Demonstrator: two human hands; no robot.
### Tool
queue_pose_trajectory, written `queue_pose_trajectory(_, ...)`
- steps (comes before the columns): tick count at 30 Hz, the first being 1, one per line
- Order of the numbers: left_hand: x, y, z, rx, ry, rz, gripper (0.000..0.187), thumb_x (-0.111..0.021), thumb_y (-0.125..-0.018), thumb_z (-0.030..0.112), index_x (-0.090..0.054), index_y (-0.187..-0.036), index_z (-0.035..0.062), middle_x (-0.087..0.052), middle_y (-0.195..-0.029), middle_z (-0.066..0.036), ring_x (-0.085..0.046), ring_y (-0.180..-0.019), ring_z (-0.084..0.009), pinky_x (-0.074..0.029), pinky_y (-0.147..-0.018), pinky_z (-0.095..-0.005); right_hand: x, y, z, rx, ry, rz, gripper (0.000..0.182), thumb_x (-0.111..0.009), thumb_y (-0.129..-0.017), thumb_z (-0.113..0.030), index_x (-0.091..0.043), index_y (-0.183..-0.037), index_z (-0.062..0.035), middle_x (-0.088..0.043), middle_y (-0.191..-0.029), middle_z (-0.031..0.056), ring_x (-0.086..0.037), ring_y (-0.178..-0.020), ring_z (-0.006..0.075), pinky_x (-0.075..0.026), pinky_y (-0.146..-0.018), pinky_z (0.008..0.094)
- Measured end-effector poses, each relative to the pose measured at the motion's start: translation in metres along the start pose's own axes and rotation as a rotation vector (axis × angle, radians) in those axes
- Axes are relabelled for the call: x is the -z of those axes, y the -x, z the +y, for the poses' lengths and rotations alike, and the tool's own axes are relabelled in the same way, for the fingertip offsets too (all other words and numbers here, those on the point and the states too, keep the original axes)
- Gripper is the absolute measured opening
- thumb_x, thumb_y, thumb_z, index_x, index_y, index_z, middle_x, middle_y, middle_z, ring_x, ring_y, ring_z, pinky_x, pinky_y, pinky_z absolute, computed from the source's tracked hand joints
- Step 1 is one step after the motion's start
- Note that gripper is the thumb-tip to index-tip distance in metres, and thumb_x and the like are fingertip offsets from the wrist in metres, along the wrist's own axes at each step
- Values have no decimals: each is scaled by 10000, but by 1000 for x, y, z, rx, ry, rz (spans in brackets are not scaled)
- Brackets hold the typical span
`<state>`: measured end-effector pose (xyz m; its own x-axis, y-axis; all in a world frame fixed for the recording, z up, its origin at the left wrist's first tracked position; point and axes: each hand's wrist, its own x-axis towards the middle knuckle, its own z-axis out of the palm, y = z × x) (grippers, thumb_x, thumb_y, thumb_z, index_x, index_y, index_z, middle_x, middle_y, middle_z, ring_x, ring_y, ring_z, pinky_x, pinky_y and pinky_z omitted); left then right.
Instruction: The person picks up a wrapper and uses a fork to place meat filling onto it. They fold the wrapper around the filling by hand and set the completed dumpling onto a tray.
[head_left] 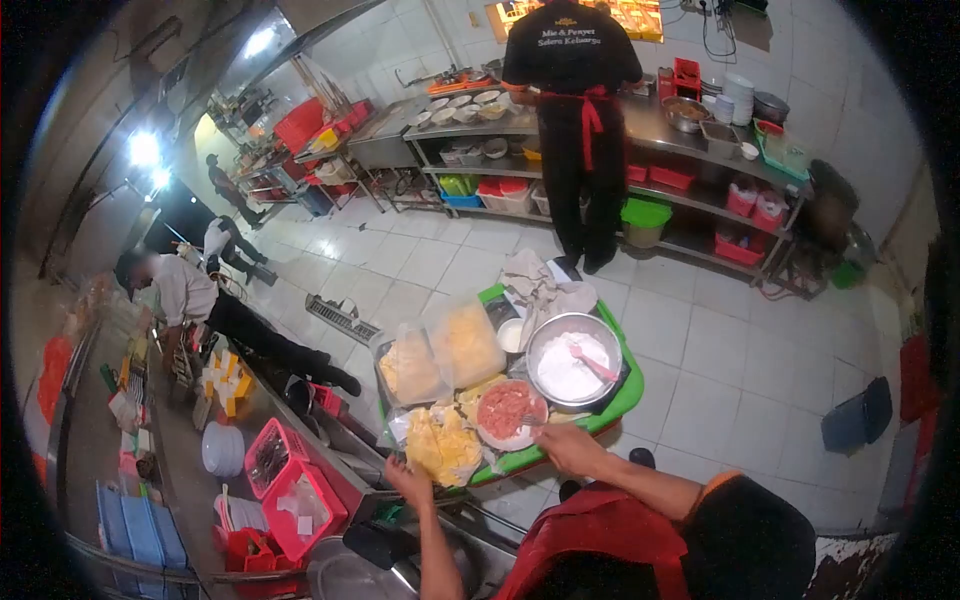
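My right hand [568, 449] grips a small metal fork [529, 422] at the near edge of a bowl of pinkish minced meat [506, 408]. My left hand [408, 482] is just beside a pile of yellow dough wrappers [442, 448], its fingers apart; nothing can be made out in them. Beyond the meat stands a steel bowl of white flour [570, 362] with a pink scoop [594, 364] in it. Two clear plastic tubs [466, 342] hold more yellow food. A crumpled beige cloth [545, 282] lies at the far end.
A green crate [628, 392] carries these things. At left, a steel counter [185, 440] bears plates [222, 448] and pink baskets [308, 510]. One co-worker [575, 120] stands at the back counter [655, 125]; another [185, 290] leans over the left counter. A floor drain grate [342, 320] lies beyond the crate.
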<state>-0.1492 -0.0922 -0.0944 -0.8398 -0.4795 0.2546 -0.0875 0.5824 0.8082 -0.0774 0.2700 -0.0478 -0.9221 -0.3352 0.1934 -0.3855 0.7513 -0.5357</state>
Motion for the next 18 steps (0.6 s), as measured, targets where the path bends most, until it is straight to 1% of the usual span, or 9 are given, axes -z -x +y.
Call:
queue_pose_trajectory(1,3,19,-11,0,149,75,545,-643,-798,43,-410,-1282,-53,-503,-1218,-206,-559,-1053,-322,-470,-916,-378,17,14,0,26,-139,-139,169,-540,-832,-92,-624,-972,-48,-593,-1029,177,-586,-892,362,-476,-744,472)
queue_pose_trajectory(3,10,65,-29,150,168,207,520,-620,-812,40,-404,-1276,-53,-469,-1240,-212,-546,-1057,-338,-469,-931,-377,43,53,13,7,-232,-194,173,-540,-842,-97,-632,-983,-60,-610,-1009,175,-603,-889,360,-489,-756,459)
queue_pose_trajectory(5,6,122,-47,158,-222,380,471,-598,-825,52,-427,-1252,-48,-502,-1171,-220,-549,-1050,-336,-472,-920,-404,51,99,47,-11,-329,-243,178,-539,-852,-103,-640,-995,-72,-627,-990,173,-620,-886,357,-502,-769,447)
queue_pose_trajectory(7,-11,184,-78,389,-464,359,436,-620,-803,80,-480,-1195,-52,-527,-1107,-232,-547,-1056,-349,-480,-886,-457,43,159,107,-180,-408,-40,196,-537,-876,-143,-659,-1010,-69,-658,-942,163,-640,-920,336,-519,-788,417)
queue_pose_trajectory(9,-35,262,-133,607,-636,-15,426,-637,-813,208,-555,-1164,-20,-554,-1145,-227,-564,-1022,-386,-476,-854,-493,22,231,191,-492,-391,30,241,-544,-872,-199,-675,-1023,-63,-673,-927,174,-649,-916,341,-521,-806,410)
queue_pose_trajectory(11,-67,323,-100,685,-672,-618,383,-621,-814,216,-573,-1124,-5,-573,-1109,-213,-575,-1003,-376,-478,-844,-482,-10,328,268,-910,-144,189,235,-553,-843,-219,-676,-961,-58,-667,-875,163,-647,-867,345,-516,-760,436)
queue_pose_trajectory(14,-125,380,-34,530,-484,-1069,325,-598,-816,228,-601,-1064,18,-601,-1055,-191,-592,-973,-362,-482,-830,-466,-129,580,400,-803,480,-109,121,-615,-756,-239,-667,-785,-135,-644,-745,97,-633,-711,293,-472,-587,443)
queue_pose_trajectory(17,-186,400,13,374,-347,-1248,279,-575,-817,241,-629,-1004,41,-630,-1001,-170,-609,-944,-348,-486,-815,-451,-4,605,386,-904,310,-634,173,-664,-728,-324,-691,-668,-164,-659,-686,66,-656,-656,238,-469,-508,417)
queue_pose_trajectory(18,-202,395,23,284,-324,-1290,267,-567,-818,245,-638,-984,48,-639,-983,-162,-615,-934,-343,-487,-810,-445,16,614,395,-1111,82,-605,203,-654,-770,-336,-697,-673,-163,-639,-640,45,-658,-658,227,-492,-553,427)
